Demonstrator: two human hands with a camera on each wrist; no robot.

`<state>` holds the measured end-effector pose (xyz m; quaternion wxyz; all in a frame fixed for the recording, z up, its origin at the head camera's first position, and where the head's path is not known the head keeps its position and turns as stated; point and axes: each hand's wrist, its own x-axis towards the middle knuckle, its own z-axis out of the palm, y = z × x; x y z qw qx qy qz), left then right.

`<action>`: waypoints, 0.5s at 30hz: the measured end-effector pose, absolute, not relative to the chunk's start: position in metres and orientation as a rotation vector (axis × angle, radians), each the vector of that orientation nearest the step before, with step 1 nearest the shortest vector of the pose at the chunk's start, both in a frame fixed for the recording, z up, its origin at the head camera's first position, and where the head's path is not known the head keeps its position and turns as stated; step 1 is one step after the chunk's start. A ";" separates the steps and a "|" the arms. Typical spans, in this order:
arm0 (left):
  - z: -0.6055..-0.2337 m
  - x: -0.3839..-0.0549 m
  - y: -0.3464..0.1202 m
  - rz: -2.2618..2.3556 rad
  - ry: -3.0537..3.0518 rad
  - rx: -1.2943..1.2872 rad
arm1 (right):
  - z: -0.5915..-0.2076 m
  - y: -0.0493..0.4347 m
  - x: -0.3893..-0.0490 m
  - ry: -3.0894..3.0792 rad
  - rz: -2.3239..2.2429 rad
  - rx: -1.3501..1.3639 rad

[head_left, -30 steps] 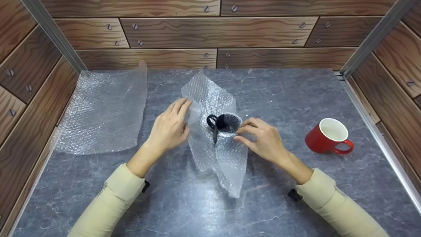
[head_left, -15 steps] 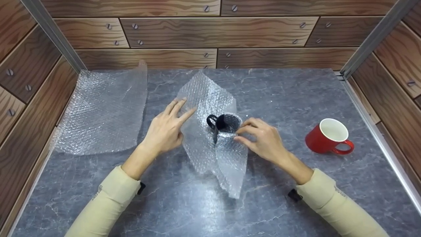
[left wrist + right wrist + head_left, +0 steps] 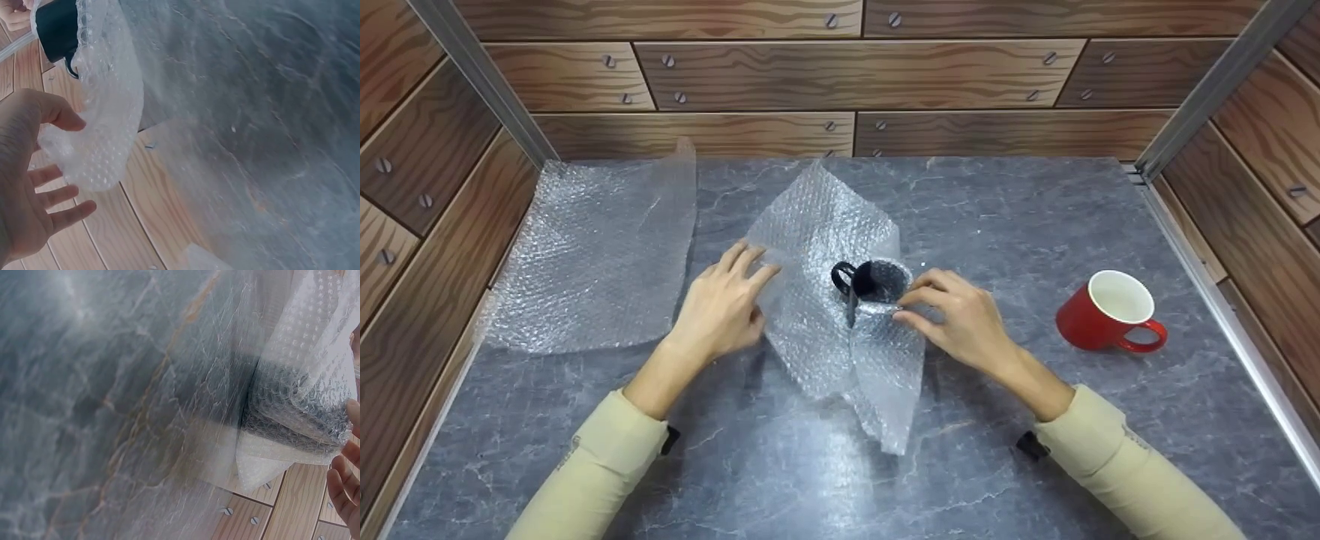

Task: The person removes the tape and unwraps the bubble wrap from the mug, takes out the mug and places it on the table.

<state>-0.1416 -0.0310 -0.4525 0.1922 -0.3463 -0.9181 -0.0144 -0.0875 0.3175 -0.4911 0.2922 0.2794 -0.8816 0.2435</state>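
Note:
A black mug [image 3: 873,283] stands upright mid-table, its handle [image 3: 841,277] to the left. Bubble wrap [image 3: 810,345] covers the mug's front and right side, while its left flap spreads out past the handle. With thumb and fingers, my right hand [image 3: 960,311] pinches the wrap's edge at the mug's right rim. My left hand [image 3: 720,304] is at the left flap, fingers loosely extended; the left wrist view shows the flap [image 3: 109,107] between thumb and fingers, not gripped. In the right wrist view, wrapped layers [image 3: 298,399] hide the mug's side.
A red mug [image 3: 1084,319] with a white inside stands on the right, handle pointing right. Another sheet of bubble wrap [image 3: 600,255] lies flat at the left. Wood-patterned walls [image 3: 847,75] and metal rails [image 3: 1230,330] border the grey marbled table [image 3: 1020,217].
My left hand has moved left and slightly toward me, its fingers spreading. The wrap's left flap has unfolded leftward and lies wider. My right hand has kept its hold at the rim.

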 end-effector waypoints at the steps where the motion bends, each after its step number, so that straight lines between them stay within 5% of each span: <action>1: -0.453 -0.141 -0.033 -0.044 -2.588 -0.963 | -0.491 0.317 -0.088 -2.344 0.647 0.745; 15: -0.470 -0.142 -0.049 -0.061 -2.665 -0.839 | -0.491 0.318 -0.088 -2.353 0.651 0.748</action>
